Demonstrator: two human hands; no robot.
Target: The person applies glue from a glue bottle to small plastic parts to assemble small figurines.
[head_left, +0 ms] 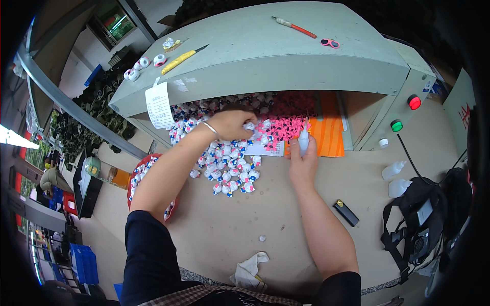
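My left hand (232,125), with a bracelet at its wrist, reaches under the grey cabinet's overhang. Its fingers are closed on a small white figurine piece (249,126). My right hand (304,162) grips a small white squeeze bottle (304,143), its thin nozzle pointing up. Around my left hand lies a heap of little white figurine pieces (229,166) with blue and pink parts. Between the hands is a pile of tiny pink glasses-shaped pieces (288,127), partly on a printed sheet (270,149). An orange striped sheet (329,137) lies just beyond my right hand.
The grey cabinet (286,71) overhangs the work area, with a yellow knife (178,61) and a red-handled tool (296,27) on top. A red basin (173,204) stands under my left forearm. Right are a black lighter-like object (346,212), two bottles (399,187) and a black bag (421,219).
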